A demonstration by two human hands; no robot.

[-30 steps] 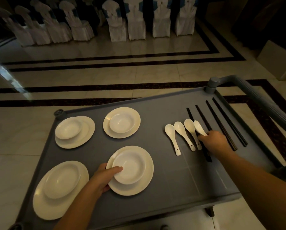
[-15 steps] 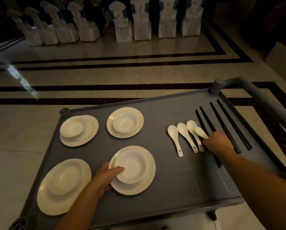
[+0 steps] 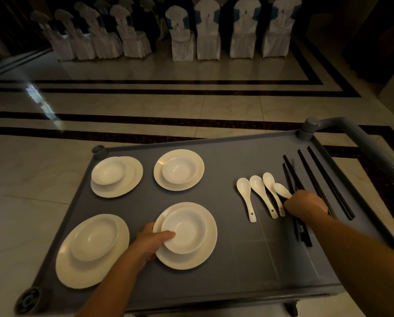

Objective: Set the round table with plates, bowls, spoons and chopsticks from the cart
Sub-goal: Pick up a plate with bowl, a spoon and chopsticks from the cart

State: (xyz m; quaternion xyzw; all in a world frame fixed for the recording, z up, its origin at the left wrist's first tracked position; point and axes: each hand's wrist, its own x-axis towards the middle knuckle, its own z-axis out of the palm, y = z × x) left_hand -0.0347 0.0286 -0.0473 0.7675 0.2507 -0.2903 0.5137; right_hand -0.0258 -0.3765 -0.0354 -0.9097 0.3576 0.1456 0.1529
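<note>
Left hand [image 3: 153, 242] grips the near plate [image 3: 187, 259] with its bowl [image 3: 187, 229] on the cart [image 3: 248, 248]; right hand [image 3: 306, 205] pinches one spoon [image 3: 282, 190] and chopsticks [image 3: 302, 234]. Better lift the plate level, so the bowl does not slide.

Setting: I am looking at a banquet hall or hotel function room. Evidence: rows of chairs [image 3: 221, 30] in white fitted covers with blue sashes along the far side; polished pale marble floor [image 3: 145, 104] with dark inlaid border bands; a grey plastic service cart [image 3: 248, 259] loaded with matching white plates and bowls, soup spoons and black chopsticks. Lighting dim.
</note>
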